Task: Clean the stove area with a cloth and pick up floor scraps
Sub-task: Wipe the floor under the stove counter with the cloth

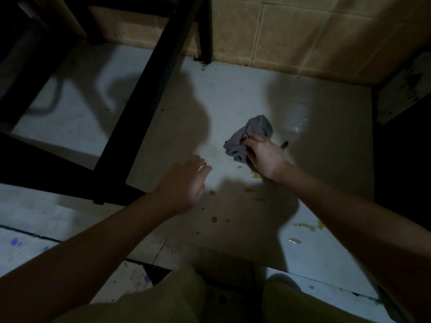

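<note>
**Grey cloth down on the floor, spills all around**

The right hand (pixel 263 157) had its fingers curled into a bunched-up grey cloth (pixel 249 136), gripping it and holding it down on the pale floor (pixel 233 94). The left hand (pixel 186 180) was loose, fingers out fairly straight and holding nothing, off to the left of the cloth. Couldn't tell if it was actually touching the floor.

A small dark scrap (pixel 284 144) lay just beside the right hand, on its far side. Yellowish drips (pixel 214 219) dotted the floor between the two forearms, and a bigger yellowish puddle (pixel 305 226) sat further right, near the right arm.

A black frame (pixel 149 89) with legs stood on the left, and a beige tiled wall (pixel 303 31) ran along the back. Lighting was pretty dim, with lots of shadow.
</note>
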